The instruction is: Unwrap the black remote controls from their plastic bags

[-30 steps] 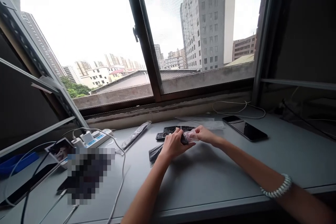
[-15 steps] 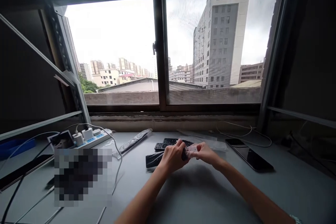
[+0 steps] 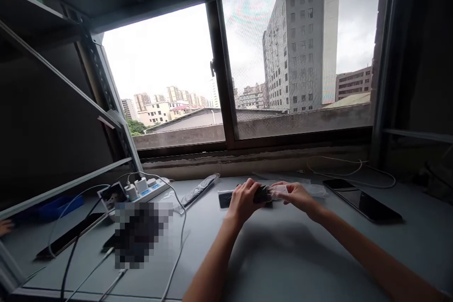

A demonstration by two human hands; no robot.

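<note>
My left hand (image 3: 246, 200) is wrapped round a black remote control (image 3: 225, 199), whose dark end sticks out to the left under clear film. My right hand (image 3: 299, 199) pinches the loose clear end of a plastic sleeve (image 3: 279, 190) at the remote's right end. Both hands are close together, low over the table. Behind them lie flat clear plastic bags (image 3: 318, 190). Further left rests another long dark item in a clear sleeve (image 3: 200, 193). My left hand hides most of the remote and what lies behind it.
A black phone (image 3: 364, 202) lies at the right, near a white cable (image 3: 334, 174). At the left stand a white power strip (image 3: 155, 188) with chargers, several cables, a dark flat device (image 3: 71, 236) and a blue tray (image 3: 62, 207). Another person's hand (image 3: 4, 227) shows at the left edge.
The view has tilted and shifted, so the table things appear further right. The remote is now more level, its left end higher. The remotes seen behind my hands are now mostly hidden.
</note>
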